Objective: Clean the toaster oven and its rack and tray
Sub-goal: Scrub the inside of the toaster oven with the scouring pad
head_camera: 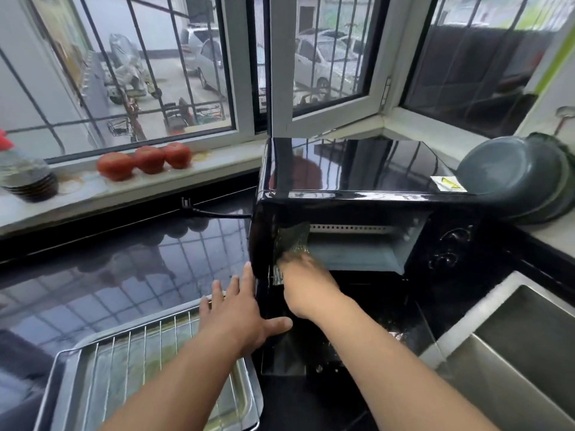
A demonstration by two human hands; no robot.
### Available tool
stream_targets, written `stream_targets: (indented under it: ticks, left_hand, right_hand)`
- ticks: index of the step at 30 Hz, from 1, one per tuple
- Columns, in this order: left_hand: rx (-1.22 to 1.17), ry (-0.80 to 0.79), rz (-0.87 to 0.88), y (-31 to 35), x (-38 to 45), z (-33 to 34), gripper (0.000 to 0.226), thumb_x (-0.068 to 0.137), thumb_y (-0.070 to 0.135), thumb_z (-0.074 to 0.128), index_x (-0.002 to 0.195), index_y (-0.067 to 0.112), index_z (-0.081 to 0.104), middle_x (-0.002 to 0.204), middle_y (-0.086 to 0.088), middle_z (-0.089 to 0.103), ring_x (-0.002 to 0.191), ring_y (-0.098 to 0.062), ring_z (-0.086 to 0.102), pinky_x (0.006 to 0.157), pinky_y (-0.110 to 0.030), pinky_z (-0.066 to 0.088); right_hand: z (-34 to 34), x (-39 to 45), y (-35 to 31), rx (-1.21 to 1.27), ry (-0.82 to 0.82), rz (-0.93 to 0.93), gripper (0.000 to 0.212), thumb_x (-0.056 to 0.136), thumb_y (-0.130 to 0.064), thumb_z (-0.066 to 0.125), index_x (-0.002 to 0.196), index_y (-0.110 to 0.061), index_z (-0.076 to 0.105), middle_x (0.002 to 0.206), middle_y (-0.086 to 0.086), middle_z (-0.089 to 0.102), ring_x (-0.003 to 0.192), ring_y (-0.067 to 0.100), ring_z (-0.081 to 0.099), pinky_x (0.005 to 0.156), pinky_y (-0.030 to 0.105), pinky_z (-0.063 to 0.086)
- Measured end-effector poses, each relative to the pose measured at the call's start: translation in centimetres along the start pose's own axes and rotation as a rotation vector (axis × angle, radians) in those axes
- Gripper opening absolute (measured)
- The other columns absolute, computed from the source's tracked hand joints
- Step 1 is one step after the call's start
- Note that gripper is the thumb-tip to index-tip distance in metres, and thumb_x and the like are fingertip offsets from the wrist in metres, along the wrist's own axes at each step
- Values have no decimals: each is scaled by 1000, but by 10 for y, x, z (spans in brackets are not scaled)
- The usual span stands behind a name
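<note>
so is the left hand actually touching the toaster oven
Touching. The head view shows the left hand open, its fingertips against the left front edge of the toaster oven and its thumb resting on the lowered door.

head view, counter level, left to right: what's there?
tray with rack → left hand → right hand holding scouring cloth → toaster oven → sink

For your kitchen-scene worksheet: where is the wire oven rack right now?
In the head view, the silver wire rack lies lower left in the shiny metal tray on the dark counter, left of the black toaster oven.
</note>
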State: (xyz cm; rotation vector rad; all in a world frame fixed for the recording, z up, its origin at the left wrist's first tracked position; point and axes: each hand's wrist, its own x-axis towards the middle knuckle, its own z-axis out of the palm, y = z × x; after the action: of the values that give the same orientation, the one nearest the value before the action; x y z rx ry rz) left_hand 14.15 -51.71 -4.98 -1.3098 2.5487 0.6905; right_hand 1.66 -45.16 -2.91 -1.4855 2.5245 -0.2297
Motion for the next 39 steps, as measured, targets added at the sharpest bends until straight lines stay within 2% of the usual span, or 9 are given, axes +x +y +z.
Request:
stream_targets:
  ticks: [3, 9, 14, 18, 21, 26, 33, 37, 39]
  left_hand:
    - [-7, 6, 4, -1, 0, 0, 129, 80, 82, 60, 157, 31, -30, 174, 1, -6, 158, -32, -14, 128, -52, 0]
    - [-15, -9, -2, 0, -1, -1, 128, 81, 80, 61, 157, 31, -30, 174, 0, -6, 158, -33, -15, 128, -53, 0]
    - [-4, -42, 6, 2, -1, -1, 132, 78, 85, 58, 155, 30, -33, 173, -1, -9, 158, -33, -16, 128, -51, -2]
    - [-13, -26, 0, 1, -2, 0, 131, 80, 81, 61, 156, 29, -33, 174, 0, -8, 158, -32, -16, 129, -51, -2]
    - [18, -12, -6, 0, -2, -3, 131, 80, 81, 61, 156, 29, -32, 174, 0, -7, 158, -33, -16, 128, -52, -1]
    - [24, -28, -6, 3, -1, -4, 134, 78, 83, 61, 156, 27, -33, 173, -2, -8, 157, -33, -16, 128, -51, -3]
    - [38, -2, -2, 4, -5, -1, 131, 81, 83, 57, 156, 25, -33, 174, -3, -6, 158, -34, -15, 129, -51, -1]
    - [-7, -19, -4, 2, -5, 1, 130, 81, 82, 58, 156, 28, -33, 174, -3, -6, 158, -33, -15, 129, -51, -2]
    - [-32, -25, -10, 0, -4, 1, 130, 80, 82, 59, 156, 29, -33, 174, -3, -5, 158, -33, -15, 129, -50, -2]
  right_hand:
    - [4, -8, 2, -32, -3, -46, 69, 86, -7, 61, 149, -16, 36, 157, 2, 30, 145, 24, 26, 116, 40, 29]
    - [-13, 35, -4, 3, -39, 190, 50, 87, -2, 58, 135, -16, 53, 139, 10, 49, 127, 31, 49, 100, 40, 45]
    - [13, -23, 9, -55, 11, -115, 85, 84, -16, 70, 155, -15, 23, 161, 3, 22, 149, 21, 18, 118, 37, 26]
    - [-5, 27, 0, -16, -76, 129, 47, 87, -2, 56, 132, -16, 56, 139, 8, 50, 126, 29, 50, 99, 41, 48]
    - [-10, 39, 0, -19, -145, 150, 44, 85, -1, 56, 125, -18, 60, 130, 10, 57, 113, 32, 59, 91, 42, 54]
    - [9, -9, 19, 3, -81, -80, 73, 87, -3, 57, 152, -23, 30, 158, -1, 27, 145, 24, 29, 115, 41, 34]
    - [-8, 23, 32, -103, -122, 142, 51, 85, -1, 50, 133, -18, 53, 130, 10, 57, 110, 32, 60, 80, 36, 51]
    - [-2, -18, 57, -133, -52, 66, 70, 88, 1, 48, 152, -21, 30, 158, 1, 31, 138, 27, 40, 103, 38, 45]
    - [-4, 4, 61, -140, -66, 158, 65, 89, 1, 47, 148, -23, 36, 150, 4, 44, 130, 30, 49, 99, 40, 49]
